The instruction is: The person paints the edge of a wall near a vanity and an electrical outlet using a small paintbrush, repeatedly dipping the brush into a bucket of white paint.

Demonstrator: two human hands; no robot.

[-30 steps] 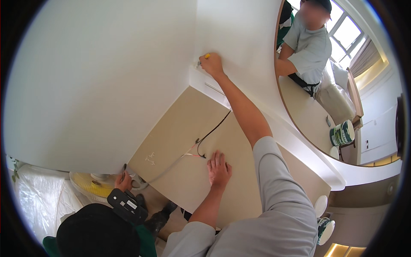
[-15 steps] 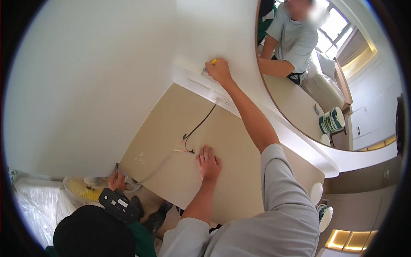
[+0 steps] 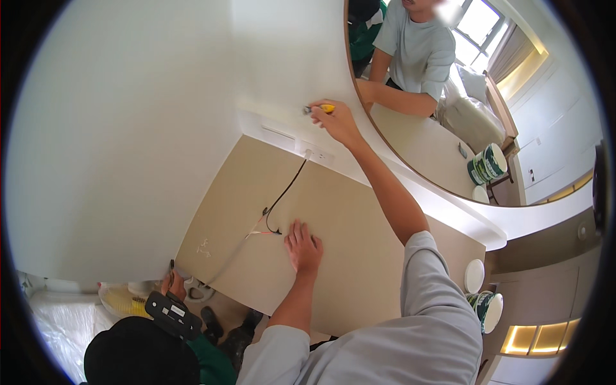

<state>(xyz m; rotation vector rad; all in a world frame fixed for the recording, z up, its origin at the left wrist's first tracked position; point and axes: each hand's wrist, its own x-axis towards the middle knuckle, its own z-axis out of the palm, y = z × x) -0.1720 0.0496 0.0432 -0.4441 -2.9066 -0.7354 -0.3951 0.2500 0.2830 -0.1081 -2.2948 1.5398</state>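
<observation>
My right hand (image 3: 339,122) is raised at the white wall (image 3: 276,77), closed around a small tool with a yellow handle (image 3: 328,108). The tool's greyish end points left, close to the wall; its exact kind is too small to make out. Fingers spread, my left hand (image 3: 303,249) lies flat on the beige tabletop (image 3: 346,269). Just left of it, a black cable (image 3: 289,186) runs from a plug at the white wall socket (image 3: 322,156) to thin red and white wires on the tabletop.
At lower left a co-worker in a black cap (image 3: 141,350) has a hand (image 3: 173,285) by the table corner, holding something dark. A round mirror (image 3: 423,147) hangs at upper right. A green and white bucket (image 3: 491,312) and a white lid (image 3: 474,276) stand beyond the table's right end.
The view has shifted slightly. My right hand has turned, so more of the yellow handle shows, and it has moved a little right along the wall. My left hand stays on the tabletop.
</observation>
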